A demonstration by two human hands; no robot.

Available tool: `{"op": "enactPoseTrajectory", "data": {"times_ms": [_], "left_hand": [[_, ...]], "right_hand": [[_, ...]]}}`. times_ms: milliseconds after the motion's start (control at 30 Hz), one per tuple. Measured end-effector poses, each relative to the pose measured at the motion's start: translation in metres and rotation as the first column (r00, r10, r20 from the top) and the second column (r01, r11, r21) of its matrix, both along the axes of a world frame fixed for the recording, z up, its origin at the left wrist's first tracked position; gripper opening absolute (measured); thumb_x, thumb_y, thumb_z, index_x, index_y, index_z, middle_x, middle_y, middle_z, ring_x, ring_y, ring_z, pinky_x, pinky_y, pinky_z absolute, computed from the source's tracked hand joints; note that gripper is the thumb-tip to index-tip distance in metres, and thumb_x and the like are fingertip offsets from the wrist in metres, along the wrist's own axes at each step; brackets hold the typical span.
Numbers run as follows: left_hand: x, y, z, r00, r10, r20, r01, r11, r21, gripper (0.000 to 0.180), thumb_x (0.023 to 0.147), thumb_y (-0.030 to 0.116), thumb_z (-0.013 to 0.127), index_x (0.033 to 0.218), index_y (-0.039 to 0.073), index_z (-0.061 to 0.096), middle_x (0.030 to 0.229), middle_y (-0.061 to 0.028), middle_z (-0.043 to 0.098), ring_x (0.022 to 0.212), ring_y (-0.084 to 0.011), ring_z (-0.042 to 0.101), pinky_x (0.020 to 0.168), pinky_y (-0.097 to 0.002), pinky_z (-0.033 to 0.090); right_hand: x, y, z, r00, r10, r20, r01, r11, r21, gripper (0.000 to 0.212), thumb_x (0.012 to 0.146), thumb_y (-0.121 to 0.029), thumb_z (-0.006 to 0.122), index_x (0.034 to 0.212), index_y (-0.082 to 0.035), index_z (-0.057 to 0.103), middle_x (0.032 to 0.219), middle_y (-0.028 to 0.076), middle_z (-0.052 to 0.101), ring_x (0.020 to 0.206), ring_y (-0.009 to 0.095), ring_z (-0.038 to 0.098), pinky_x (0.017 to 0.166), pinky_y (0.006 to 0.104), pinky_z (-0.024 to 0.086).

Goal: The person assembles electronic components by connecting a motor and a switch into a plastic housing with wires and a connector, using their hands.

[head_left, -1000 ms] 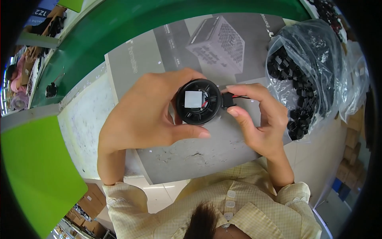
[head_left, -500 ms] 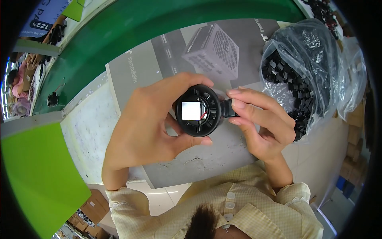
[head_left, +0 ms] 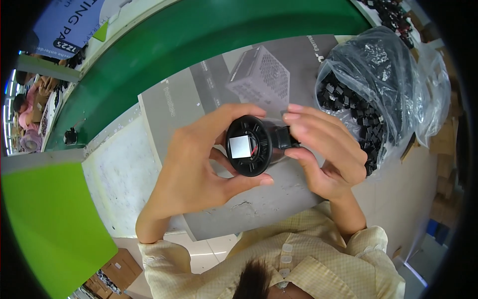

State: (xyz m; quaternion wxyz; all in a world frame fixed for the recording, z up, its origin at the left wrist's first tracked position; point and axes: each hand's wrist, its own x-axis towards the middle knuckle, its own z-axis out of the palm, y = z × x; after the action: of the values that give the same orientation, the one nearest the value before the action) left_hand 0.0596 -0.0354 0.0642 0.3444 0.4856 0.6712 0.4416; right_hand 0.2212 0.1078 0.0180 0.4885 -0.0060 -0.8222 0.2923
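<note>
My left hand (head_left: 191, 159) is closed around a round black plastic housing (head_left: 265, 147), thumb below and fingers above. Its open, ribbed end faces up and a little leftward. Inside sits a shiny silver square plate (head_left: 240, 147), with a bit of red wire (head_left: 254, 149) beside it. From the housing's right side juts a small black block-like piece (head_left: 284, 137). My right hand (head_left: 331, 149) pinches that piece between thumb and fingertips; whether it is fixed to the housing I cannot tell. Both hands are above a grey printed cardboard sheet (head_left: 219, 219).
A clear plastic bag (head_left: 378, 60) of small black parts (head_left: 368, 119) lies open at the right. Beyond the cardboard runs a green work surface (head_left: 199, 37), with a small black part (head_left: 70, 136) at far left. A bright green panel (head_left: 55, 204) stands left. Another person (head_left: 30, 114) sits in the background.
The housing has tilted, so its open end turns more to the left and more of its side shows. The plate no longer glares white. Both hands keep their grip.
</note>
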Motion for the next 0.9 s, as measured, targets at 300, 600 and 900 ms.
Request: {"op": "enactPoseTrajectory", "data": {"times_ms": [300,600,900], "left_hand": [[0.008,0.001,0.007,0.996,-0.003,-0.089,0.004,1.0,0.017,0.076,0.06,0.005,0.094,0.128,0.004,0.06,0.121,-0.0093,0.068,0.107,-0.0196,0.069,0.075,-0.0281,0.06],[0.013,0.003,-0.002,0.955,-0.041,-0.294,0.09,0.984,0.157,0.066,0.069,0.0,0.083,0.131,0.01,0.061,0.124,-0.0061,0.068,0.103,-0.0226,0.071,0.067,-0.028,0.061],[0.022,0.008,-0.016,0.962,-0.121,-0.245,0.123,0.992,-0.008,0.072,0.066,0.008,0.089,0.132,0.012,0.062,0.127,-0.0044,0.069,0.106,-0.0184,0.069,0.068,-0.0251,0.055]], "right_hand": [[0.018,0.001,0.023,0.986,-0.046,0.159,0.051,0.998,-0.022,0.05,0.061,-0.002,0.082,0.11,-0.001,0.074,0.104,0.008,0.076,0.099,0.029,0.065,0.079,0.0335,0.056],[0.031,0.002,0.019,0.992,-0.007,0.125,0.013,0.999,-0.051,0.056,0.057,-0.001,0.08,0.113,-0.002,0.073,0.103,0.008,0.074,0.094,0.028,0.064,0.074,0.0341,0.053],[0.05,0.002,0.0,0.979,-0.025,0.2,0.028,0.999,-0.016,0.054,0.063,-0.003,0.079,0.116,-0.002,0.072,0.096,0.009,0.071,0.094,0.028,0.064,0.076,0.0375,0.052]]}}
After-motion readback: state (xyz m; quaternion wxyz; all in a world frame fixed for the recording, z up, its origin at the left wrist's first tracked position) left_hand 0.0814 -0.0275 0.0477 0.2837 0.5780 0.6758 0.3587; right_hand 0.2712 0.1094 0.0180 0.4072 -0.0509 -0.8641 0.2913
